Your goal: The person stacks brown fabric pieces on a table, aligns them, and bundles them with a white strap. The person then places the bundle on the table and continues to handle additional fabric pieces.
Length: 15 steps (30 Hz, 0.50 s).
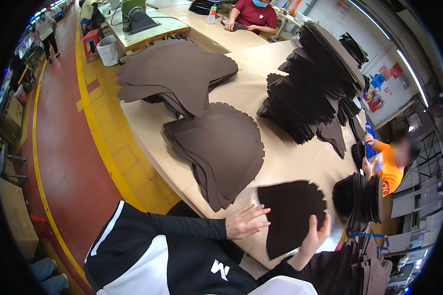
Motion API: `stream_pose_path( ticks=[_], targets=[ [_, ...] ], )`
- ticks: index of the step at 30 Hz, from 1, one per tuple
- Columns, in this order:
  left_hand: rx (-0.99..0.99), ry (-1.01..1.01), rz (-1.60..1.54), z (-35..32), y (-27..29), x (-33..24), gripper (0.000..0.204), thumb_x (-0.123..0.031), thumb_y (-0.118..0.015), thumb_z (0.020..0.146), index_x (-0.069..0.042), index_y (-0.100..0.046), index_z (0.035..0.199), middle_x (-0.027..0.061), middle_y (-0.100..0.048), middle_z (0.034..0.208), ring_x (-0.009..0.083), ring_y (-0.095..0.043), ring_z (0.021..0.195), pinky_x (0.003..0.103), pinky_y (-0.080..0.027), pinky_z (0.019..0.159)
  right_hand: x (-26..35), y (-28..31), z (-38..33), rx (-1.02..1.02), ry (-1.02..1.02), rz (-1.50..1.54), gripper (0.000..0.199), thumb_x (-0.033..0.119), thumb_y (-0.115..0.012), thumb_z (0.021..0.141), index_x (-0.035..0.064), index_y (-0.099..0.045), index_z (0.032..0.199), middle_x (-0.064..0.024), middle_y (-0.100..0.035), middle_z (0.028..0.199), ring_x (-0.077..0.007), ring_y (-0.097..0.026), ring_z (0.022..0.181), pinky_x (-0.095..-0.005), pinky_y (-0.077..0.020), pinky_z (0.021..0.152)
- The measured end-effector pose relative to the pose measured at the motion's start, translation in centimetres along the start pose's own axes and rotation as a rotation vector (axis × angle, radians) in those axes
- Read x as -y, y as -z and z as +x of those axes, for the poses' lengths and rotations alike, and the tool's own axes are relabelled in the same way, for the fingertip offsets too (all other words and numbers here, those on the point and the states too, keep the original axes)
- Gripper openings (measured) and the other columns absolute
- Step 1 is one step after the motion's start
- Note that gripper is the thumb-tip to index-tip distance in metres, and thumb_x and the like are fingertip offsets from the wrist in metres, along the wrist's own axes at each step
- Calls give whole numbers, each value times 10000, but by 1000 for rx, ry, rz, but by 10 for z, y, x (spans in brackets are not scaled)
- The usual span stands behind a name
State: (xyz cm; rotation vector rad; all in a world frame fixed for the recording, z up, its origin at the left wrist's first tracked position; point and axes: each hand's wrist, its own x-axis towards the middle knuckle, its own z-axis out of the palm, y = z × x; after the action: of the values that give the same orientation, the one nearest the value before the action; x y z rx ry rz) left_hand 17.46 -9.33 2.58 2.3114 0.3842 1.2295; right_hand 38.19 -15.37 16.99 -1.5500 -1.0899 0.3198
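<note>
A single dark brown cut piece (pixel 291 216), notched along its right edge, lies on the table in front of me. My left hand (pixel 247 222) is at its left edge, fingers stretched and spread. At its lower right edge is my right hand (pixel 313 240), thumb and fingers apart; whether it touches the piece I cannot tell. Just beyond, a fanned stack of brown notched pieces (pixel 226 147) rests on the table. Another brown stack (pixel 177 69) lies farther off, partly overlapping it.
Tall dark stacks (pixel 315 88) stand at the back right, with a smaller stack (pixel 359 199) nearer. More pieces (pixel 349 265) lie by my right arm. Co-workers in orange (pixel 391 167) and red (pixel 253 14) sit around the table (pixel 155 132). A walkway (pixel 64 123) runs along the left.
</note>
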Motion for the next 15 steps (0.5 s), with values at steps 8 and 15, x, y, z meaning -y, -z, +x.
stream_pose_path(
  ticks=[8,15],
  targets=[
    [-702,521,-220,-56,39,5,793,-195,-767,820,-75,-326,1468,196,-172,1558,326,-223,1448,499,-287,1140,55,-111,74,-19,46,737,324,55,-582,970,38,-534,1291,-77,-628,1198,-164,-625,1028,-294,-517,881],
    [-1244,803,-813,-44,105,56,787,-242,-515,1018,-115,36,1566,150,13,1630,246,-31,1508,363,-59,1212,-122,-235,119,177,-273,327,712,514,-477,993,34,-328,1496,-167,-348,1534,-273,-296,1431,-393,-204,1175]
  ],
)
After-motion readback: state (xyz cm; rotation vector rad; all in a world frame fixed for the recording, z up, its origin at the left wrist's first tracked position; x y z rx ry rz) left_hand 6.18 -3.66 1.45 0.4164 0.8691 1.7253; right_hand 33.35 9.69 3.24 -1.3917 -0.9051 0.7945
